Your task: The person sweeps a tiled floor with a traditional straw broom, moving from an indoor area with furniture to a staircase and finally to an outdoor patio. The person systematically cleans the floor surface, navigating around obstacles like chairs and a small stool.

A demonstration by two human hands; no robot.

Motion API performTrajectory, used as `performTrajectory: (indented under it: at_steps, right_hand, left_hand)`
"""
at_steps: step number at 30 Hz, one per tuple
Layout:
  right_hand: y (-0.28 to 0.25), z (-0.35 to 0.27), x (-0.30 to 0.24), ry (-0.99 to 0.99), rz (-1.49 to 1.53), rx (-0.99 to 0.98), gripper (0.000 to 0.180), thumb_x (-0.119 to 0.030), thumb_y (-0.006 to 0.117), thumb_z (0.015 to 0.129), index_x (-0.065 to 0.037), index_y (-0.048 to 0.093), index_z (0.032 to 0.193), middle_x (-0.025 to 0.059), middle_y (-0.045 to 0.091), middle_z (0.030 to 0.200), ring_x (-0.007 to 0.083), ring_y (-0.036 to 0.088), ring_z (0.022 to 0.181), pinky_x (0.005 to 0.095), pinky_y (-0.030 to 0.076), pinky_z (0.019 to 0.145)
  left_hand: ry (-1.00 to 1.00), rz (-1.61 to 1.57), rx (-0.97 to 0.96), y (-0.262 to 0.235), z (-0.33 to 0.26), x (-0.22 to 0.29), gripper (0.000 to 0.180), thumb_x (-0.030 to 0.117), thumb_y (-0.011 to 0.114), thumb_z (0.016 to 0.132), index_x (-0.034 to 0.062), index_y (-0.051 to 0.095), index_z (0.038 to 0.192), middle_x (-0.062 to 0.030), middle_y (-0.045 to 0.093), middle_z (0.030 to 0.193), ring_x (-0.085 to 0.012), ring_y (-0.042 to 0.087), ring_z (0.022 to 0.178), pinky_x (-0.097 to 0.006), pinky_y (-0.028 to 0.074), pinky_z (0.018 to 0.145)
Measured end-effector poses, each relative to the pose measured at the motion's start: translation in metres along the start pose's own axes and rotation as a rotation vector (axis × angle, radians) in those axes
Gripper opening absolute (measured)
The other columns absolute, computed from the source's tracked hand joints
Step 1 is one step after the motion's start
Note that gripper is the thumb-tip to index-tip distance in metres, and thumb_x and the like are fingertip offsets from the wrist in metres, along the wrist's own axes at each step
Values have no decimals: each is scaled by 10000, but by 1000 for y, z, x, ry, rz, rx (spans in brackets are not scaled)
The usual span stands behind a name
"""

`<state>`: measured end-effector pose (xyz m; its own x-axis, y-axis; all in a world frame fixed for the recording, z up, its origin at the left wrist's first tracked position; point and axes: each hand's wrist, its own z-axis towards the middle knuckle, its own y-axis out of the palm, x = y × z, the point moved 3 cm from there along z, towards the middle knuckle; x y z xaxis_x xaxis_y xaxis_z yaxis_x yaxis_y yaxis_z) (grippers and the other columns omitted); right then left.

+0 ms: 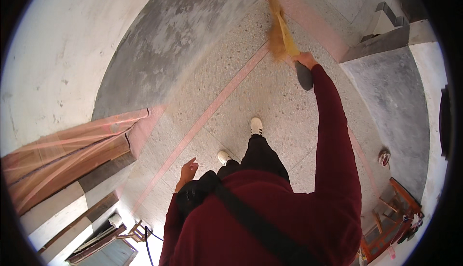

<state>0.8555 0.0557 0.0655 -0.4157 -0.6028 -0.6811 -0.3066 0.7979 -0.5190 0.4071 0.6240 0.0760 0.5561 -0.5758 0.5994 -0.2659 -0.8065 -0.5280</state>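
My right hand [306, 60] is stretched far forward and to the right, closed around a straw hand broom [288, 37]. The broom has a yellow upper part, tan bristles that look partly blurred, and a dark grey end jutting back below my hand. Its bristles are at the speckled floor [241, 68]; firm contact is hard to make out. My left hand [188, 171] hangs low at my left side, the index finger loosely extended, with nothing seen in it.
Grey-painted walls [159, 34] curve along the left and right. At left lies a plastic-covered wooden panel [72, 143]. A small reddish-white object [384, 157] is on the floor near the right wall, with wooden furniture [386, 227] below it. A grey block-like object [383, 22] sits far right.
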Motion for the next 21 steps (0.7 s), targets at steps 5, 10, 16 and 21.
performTrajectory:
  at_steps: [5, 10, 16, 21]
  right_hand:
    - [14, -16, -21, -65, 141, 35, 393, -307, 640, 640, -22, 610, 908, 123, 619, 746, 206, 590, 688, 323, 454, 623]
    - [64, -109, -10, 200, 649, -286, 264, -176, 600, 745, -44, 575, 972, 79, 561, 630, 148, 549, 504, 280, 457, 451]
    - [46, -109, 39, 456, 651, -287, 389, -196, 665, 648, 7, 592, 971, 87, 596, 714, 172, 570, 544, 284, 481, 530]
    - [43, -126, 24, 116, 215, 67, 674, -231, 671, 603, 19, 442, 1186, 188, 596, 905, 269, 588, 804, 329, 460, 715]
  left_hand:
    - [-69, -31, -18, 4, 29, -7, 379, 155, 548, 762, 28, 542, 1119, -108, 588, 670, -113, 544, 633, -252, 444, 603]
    - [24, 29, -55, 3, 87, 35, 382, 182, 553, 751, 27, 555, 1100, -131, 586, 665, -139, 563, 630, -269, 451, 595]
    - [276, 185, -188, -21, 170, 140, 384, 170, 565, 773, 40, 534, 1133, -110, 640, 792, -158, 601, 723, -275, 470, 663]
    - [273, 191, -368, -31, 249, 164, 376, 186, 572, 798, 68, 525, 1152, -93, 641, 840, -152, 593, 759, -270, 460, 684]
